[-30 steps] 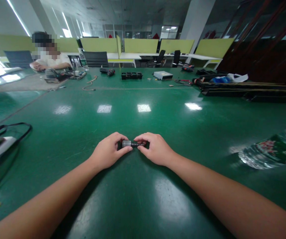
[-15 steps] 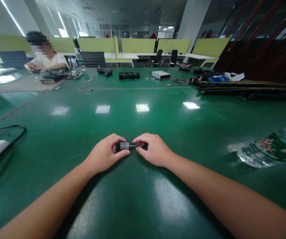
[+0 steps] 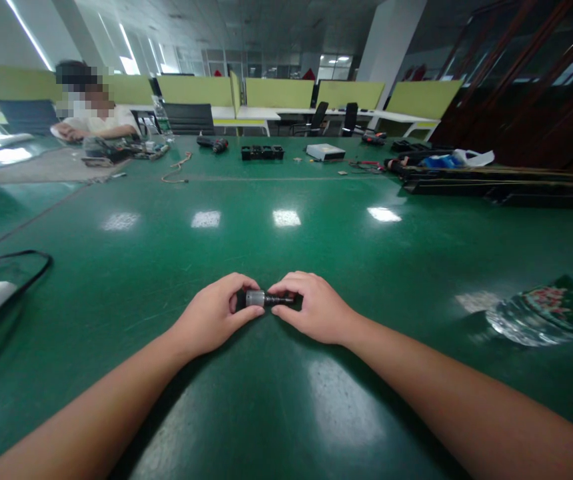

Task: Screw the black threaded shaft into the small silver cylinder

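Reaching over a green table (image 3: 286, 250), left of a water bottle (image 3: 554, 307) at the near right. Gripping with the left hand (image 3: 214, 312), pinching with the right hand (image 3: 316, 308), holding between both, at near centre, a small cylindrical part (image 3: 268, 299) by its grey body (image 3: 255, 298) and thin dark end (image 3: 282, 300).

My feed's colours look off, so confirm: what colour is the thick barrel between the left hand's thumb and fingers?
The barrel is silver-grey, best seen in the head view.

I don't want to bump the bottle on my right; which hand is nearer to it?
Right. The right hand is left of the bottle, with green tabletop between them; the left hand is farther left, beyond the right one.
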A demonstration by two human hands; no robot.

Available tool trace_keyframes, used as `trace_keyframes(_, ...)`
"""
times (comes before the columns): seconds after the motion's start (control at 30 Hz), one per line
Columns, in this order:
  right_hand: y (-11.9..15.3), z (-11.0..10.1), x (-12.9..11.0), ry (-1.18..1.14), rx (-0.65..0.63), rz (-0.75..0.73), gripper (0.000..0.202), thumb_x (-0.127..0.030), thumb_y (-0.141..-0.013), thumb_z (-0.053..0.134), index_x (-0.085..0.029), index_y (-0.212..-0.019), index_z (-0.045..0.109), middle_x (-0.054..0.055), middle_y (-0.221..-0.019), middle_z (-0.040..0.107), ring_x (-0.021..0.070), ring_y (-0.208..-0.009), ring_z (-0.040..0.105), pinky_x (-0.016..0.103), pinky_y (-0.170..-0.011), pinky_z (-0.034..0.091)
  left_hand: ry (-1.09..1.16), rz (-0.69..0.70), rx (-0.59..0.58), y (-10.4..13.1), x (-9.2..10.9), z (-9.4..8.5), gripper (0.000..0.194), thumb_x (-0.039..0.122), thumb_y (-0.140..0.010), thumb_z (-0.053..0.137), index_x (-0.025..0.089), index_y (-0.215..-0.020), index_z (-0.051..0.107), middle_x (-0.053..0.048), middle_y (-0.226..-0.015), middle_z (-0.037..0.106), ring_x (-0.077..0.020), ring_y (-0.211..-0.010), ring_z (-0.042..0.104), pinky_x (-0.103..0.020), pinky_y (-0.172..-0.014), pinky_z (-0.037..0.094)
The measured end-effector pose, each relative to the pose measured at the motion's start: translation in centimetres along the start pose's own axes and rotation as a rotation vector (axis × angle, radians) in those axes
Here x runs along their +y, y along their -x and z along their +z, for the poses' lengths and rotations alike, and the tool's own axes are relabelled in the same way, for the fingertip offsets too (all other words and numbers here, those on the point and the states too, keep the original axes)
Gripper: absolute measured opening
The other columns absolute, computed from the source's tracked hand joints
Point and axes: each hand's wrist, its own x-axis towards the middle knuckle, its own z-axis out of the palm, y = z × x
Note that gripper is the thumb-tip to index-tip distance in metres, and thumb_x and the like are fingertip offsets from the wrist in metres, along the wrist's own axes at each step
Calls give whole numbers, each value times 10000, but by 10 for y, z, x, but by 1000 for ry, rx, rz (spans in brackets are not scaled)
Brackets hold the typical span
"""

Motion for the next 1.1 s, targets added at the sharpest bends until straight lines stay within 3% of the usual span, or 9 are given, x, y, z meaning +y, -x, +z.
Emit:
trace_keyframes(0.33,-1,0,1,2,-11,-25,222,-232,-787,708,-232,-1009,702,17,-948,698,165,-887,594,314,-800,402,5,-4,2,0,3,-1,251,367,-836,622,231,-1046,629,9,-790,583,-155,-670,510,-265,-612,380)
trace_keyframes(1.1,-2,-1,0,-55,9,32,133,-149,-765,675,-190,-888,702,11,-818,669,144,-768,576,283,-719,424,7,-67,-8,0,7,-2,266,415,-838,611,220,-1016,632,8,-791,592,-163,-684,521,-272,-605,371)
